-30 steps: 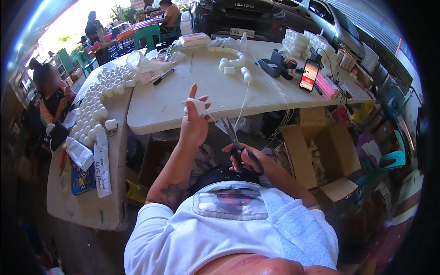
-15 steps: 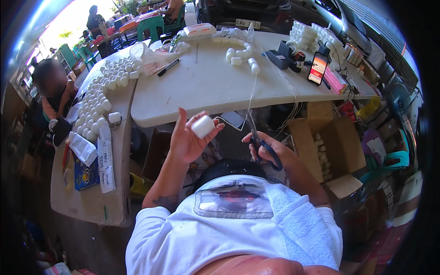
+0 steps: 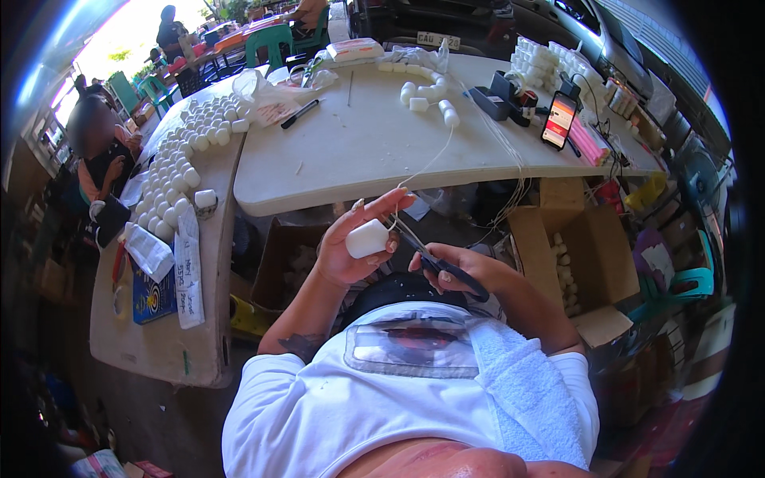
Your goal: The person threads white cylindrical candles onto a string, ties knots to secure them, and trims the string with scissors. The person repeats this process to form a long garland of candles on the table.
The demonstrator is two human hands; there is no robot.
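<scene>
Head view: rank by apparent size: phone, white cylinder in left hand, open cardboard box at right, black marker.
1. Cardboard box, clearly largest
2. Phone and white cylinder: too alike to rank
3. Black marker, thin, smallest

Here you are in a white T-shirt point(image 3: 358, 418), short in the sleeve, the round neckline dipping at the bottom of the view. Across your chest sits a rectangular print point(image 3: 410, 344) — round-cornered, grey-edged, a dark reddish patch in the middle of paler shapes. Over on your right side there's a light blue towel point(image 3: 526, 390), fluffy and creased, draped across the shirt and partly covering that sleeve. Black clothing point(image 3: 398, 296) shows at your waist. And near your left elbow, a dark tattoo point(image 3: 303, 346) — its design too blurred to read. Your left hand point(image 3: 336, 253) sports long fingernails.
</scene>
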